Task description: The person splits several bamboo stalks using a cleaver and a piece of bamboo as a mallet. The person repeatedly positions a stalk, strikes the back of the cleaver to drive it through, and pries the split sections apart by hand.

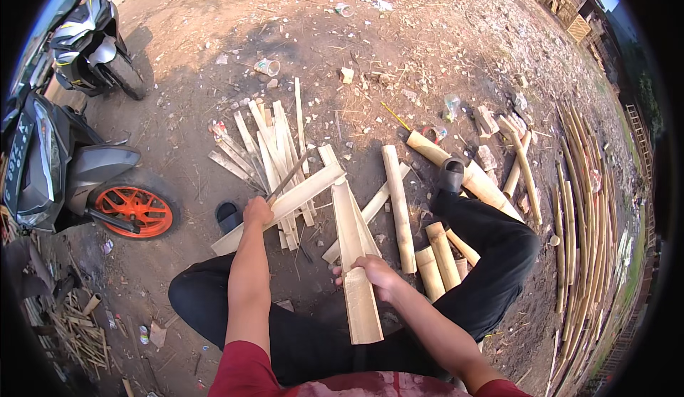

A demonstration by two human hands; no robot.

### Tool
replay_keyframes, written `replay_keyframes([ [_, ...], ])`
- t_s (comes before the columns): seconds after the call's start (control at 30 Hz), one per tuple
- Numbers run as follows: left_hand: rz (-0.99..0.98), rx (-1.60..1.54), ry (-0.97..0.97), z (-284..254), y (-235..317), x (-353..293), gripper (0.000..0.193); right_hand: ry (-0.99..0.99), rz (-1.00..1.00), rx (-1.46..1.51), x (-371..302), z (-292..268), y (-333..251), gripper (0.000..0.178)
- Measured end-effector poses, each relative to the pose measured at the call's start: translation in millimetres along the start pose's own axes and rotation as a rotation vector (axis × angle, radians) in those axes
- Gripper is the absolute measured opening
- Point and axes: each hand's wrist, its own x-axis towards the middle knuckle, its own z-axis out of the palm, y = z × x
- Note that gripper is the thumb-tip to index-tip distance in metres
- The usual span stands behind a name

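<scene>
The split bamboo (363, 311) runs lengthwise from the lap (313, 347) outward over the ground (214, 41), its near stretch gripped by the right hand (377, 274); the left hand (258, 212), leftward and farther out, clasps a thin brown stick (288, 176) (possibly a blade).

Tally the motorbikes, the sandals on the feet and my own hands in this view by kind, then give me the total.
Motorbikes: 2, near motorbike, far motorbike
Sandals: 2, left sandal, right sandal
Hands: 2, left hand, right hand
Total: 6
</scene>
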Motion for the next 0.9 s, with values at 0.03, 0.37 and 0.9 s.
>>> replay_keyframes([
  [0.03, 0.066, -0.019, 0.027, -16, 1, 5, 0.035, -0.025, -0.006, 0.035, 1, 0, -8, 0.044],
  [0.37, 0.361, -0.44, 0.574, -160, 20, 99, 0.018, 0.259, -0.635, -0.424, -21, -35, -104, 0.034],
  [0.9, -0.024, -1.426, 0.108, -62, 132, -109, 0.025, 0.673, -0.772, -0.652, -13, -55, -109, 0.061],
])
